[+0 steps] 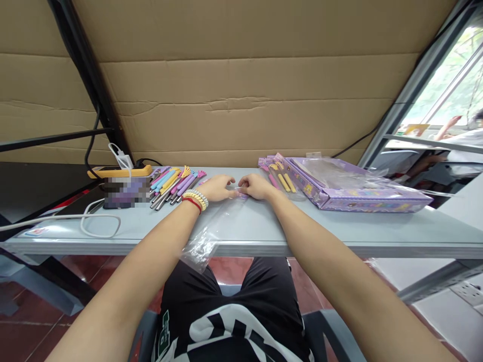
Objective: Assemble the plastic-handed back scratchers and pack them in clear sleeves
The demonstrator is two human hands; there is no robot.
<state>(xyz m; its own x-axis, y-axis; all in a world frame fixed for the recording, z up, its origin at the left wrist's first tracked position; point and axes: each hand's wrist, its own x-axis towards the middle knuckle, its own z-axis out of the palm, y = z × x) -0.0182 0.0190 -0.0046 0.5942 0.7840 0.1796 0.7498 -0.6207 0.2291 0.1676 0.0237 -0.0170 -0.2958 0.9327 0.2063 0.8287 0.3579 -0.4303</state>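
Observation:
A long clear plastic bag (207,239) with a purple-printed end lies in front of me, its lower part hanging over the desk's front edge. My left hand (217,188), wearing beaded bracelets and a red cord, has its thumb on the printed end; its lower fingers are hidden. Opposite it, my right hand (255,186) pinches that same end, and the fingertips of both hands nearly meet. To the left lie several metal-ended utensils with coloured handles (171,183). Beside my right hand are yellow-handled utensils (285,181) in clear packaging.
A purple printed box (370,198) with clear plastic on top stands at the right. At the left are a blurred device (126,192), a yellow object (136,171) and a white cable (101,235). Cardboard (241,80) walls the back. Another person (466,146) is at far right.

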